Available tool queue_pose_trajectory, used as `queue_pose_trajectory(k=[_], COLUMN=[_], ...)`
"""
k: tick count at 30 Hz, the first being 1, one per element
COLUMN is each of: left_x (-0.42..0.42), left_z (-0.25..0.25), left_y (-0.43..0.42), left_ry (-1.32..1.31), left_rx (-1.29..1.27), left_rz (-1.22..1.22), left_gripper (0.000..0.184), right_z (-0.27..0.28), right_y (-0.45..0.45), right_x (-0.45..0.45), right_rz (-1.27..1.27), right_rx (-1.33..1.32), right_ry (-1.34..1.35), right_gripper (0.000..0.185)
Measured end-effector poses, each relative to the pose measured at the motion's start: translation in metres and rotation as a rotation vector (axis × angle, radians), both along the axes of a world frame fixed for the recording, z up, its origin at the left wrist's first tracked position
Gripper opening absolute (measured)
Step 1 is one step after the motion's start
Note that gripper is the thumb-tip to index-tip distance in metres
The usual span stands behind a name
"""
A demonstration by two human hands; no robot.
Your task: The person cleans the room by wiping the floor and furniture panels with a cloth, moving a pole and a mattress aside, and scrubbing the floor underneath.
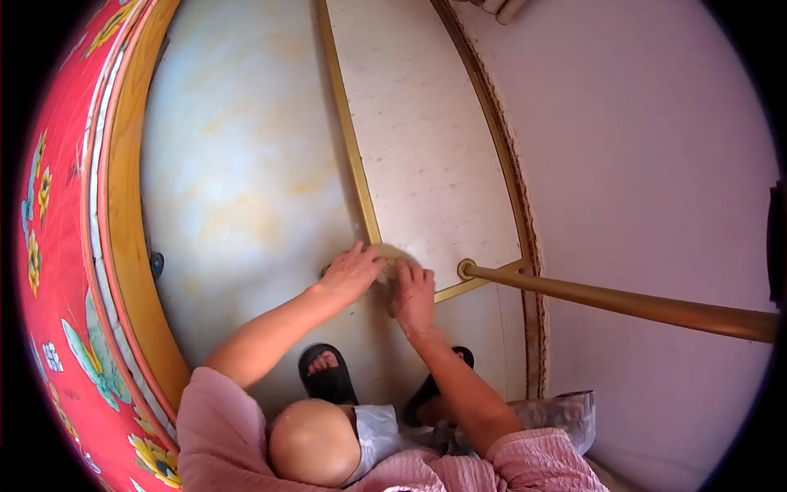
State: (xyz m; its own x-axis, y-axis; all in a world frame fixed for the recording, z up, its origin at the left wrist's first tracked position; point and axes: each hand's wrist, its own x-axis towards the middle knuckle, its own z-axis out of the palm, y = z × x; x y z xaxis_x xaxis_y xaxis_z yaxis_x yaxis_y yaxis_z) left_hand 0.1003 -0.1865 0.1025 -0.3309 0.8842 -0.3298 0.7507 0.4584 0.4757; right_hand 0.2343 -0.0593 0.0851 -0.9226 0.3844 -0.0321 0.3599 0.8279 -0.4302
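Observation:
My left hand [352, 273] reaches down to the corner of a raised pale platform [426, 156] with gold edging. Its fingers are bent over a small yellowish-brown thing [392, 261] at that corner, blurred and too unclear to name. My right hand [412, 297] is close beside it on the right, fingers curled against the same thing. Both palms face down, so what lies under them is mostly hidden. A bit of something dark shows at the left side of my left hand.
On the left runs a bed's wooden side rail [131, 205] with a red flowered cover [57, 271]. A gold pole [623, 303] rises from the platform at right, near the lilac wall [639, 164]. My feet, in black slippers [328, 379], stand on the marbled floor [238, 180].

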Motion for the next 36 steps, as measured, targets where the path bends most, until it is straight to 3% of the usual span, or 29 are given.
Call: queue_pose_trajectory(k=[2, 5, 6, 10, 13, 14, 16, 19, 22, 24, 28, 31, 34, 35, 36], left_x=[-0.019, -0.050, -0.057, -0.066, -0.054, -0.048, -0.028, -0.021, -0.040, -0.031, -0.001, 0.009, -0.011, -0.028, -0.041], left_z=[0.016, 0.051, 0.058, 0.048, 0.005, -0.006, -0.032, -0.063, -0.056, -0.043, -0.026, -0.004, 0.013, 0.014, 0.022], left_y=[-0.009, -0.010, -0.003, 0.045, 0.137, 0.166, 0.189, 0.183, 0.152, 0.116, 0.040, 0.008, 0.007, 0.015, 0.027], left_ry=[-0.136, -0.384, -0.334, -0.102, 0.194, 0.262, 0.408, 0.488, 0.278, 0.358, 0.411, 0.233, -0.111, -0.284, -0.229], left_rx=[-0.273, -0.445, -0.332, 0.142, 0.293, 0.283, 0.188, 0.365, 0.259, 0.212, 0.146, -0.005, -0.118, -0.137, -0.080], left_rz=[-0.147, -0.079, -0.034, 0.144, 0.096, 0.079, 0.023, 0.043, -0.019, -0.018, -0.140, -0.217, -0.211, -0.119, -0.089], left_gripper=[0.047, 0.043, 0.043, 0.046, 0.045, 0.044, 0.043, 0.044, 0.049, 0.051, 0.053, 0.051, 0.049, 0.049, 0.049], right_z=[0.014, 0.013, 0.013, 0.013, 0.032, 0.029, -0.003, -0.045, -0.032, -0.027, -0.006, 0.003, 0.018, 0.008, 0.009], right_y=[-0.011, -0.008, -0.002, 0.065, 0.119, 0.130, 0.152, 0.146, 0.128, 0.102, 0.042, 0.009, 0.019, 0.030, 0.042], right_x=[-0.001, -0.007, -0.013, -0.045, -0.067, -0.071, -0.070, -0.066, -0.061, -0.054, -0.027, 0.001, 0.001, -0.001, -0.007], right_rz=[0.107, 0.101, 0.070, -0.002, -0.235, -0.432, -0.570, -0.482, -0.380, -0.281, -0.154, -0.104, -0.073, -0.126, -0.122], right_rx=[-0.176, -0.456, -0.552, -0.187, 0.144, 0.183, 0.091, 0.450, 0.286, 0.247, 0.113, -0.048, -0.235, -0.391, -0.341], right_ry=[-0.034, 0.005, 0.037, 0.402, 0.283, 0.089, -0.045, 0.041, -0.125, -0.029, -0.066, -0.090, -0.154, -0.049, 0.036], right_gripper=[0.053, 0.051, 0.051, 0.052, 0.051, 0.057, 0.062, 0.053, 0.063, 0.054, 0.061, 0.057, 0.047, 0.045, 0.047])
